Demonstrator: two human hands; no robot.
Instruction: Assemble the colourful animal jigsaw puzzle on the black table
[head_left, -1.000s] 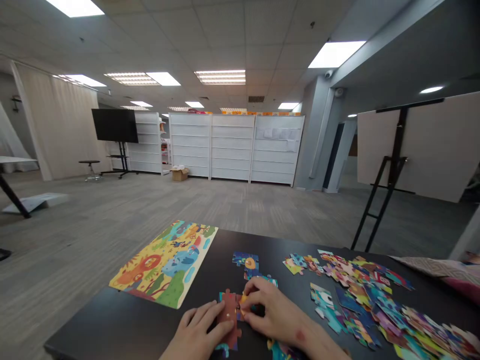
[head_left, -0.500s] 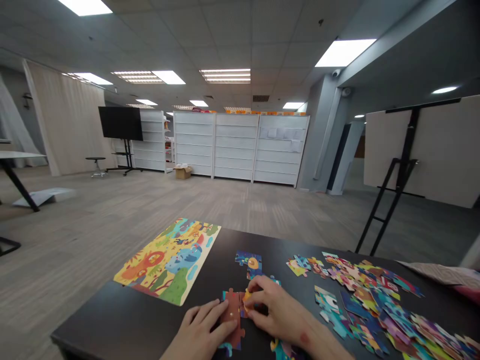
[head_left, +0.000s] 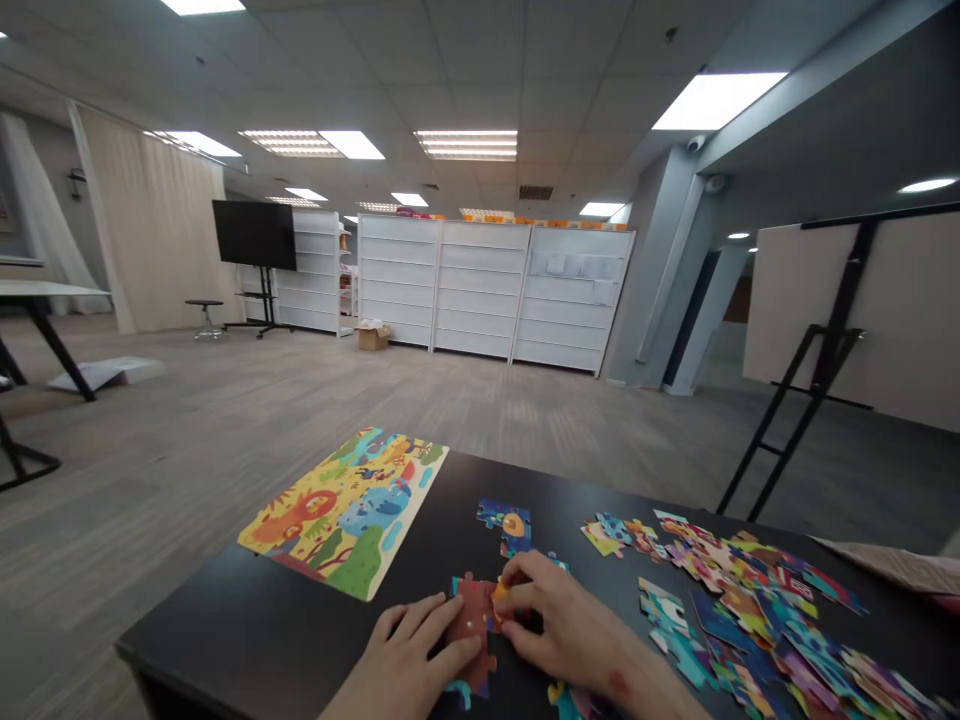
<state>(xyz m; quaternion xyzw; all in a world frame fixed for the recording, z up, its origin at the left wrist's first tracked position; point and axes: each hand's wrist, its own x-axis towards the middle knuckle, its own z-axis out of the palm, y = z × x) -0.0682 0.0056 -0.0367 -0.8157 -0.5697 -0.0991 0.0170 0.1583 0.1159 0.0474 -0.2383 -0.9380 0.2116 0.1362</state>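
Observation:
My left hand (head_left: 409, 655) lies with its fingers stretched over a section of brown puzzle pieces (head_left: 472, 625), pressing on the dark table. At the section's right edge, my right hand (head_left: 562, 625) pinches an orange and brown puzzle piece (head_left: 496, 597), whose far side is hidden by the fingers. Whether that piece is locked to the brown section I cannot tell. Beyond the hands lies a small joined blue section (head_left: 514, 528) with an orange shape. More colourful pieces (head_left: 566, 697) show partly under my right wrist.
A finished-looking animal picture sheet (head_left: 352, 510) lies on the black table (head_left: 217, 625) at the left. Loose puzzle pieces (head_left: 757, 610) are heaped at the right, beside a patterned cloth (head_left: 892, 565). Past the table stand a board on a black stand (head_left: 825, 340) and white shelves (head_left: 480, 290).
The camera view has turned slightly left, so everything sits a little further right. Both hands keep nearly the same place on the puzzle pieces.

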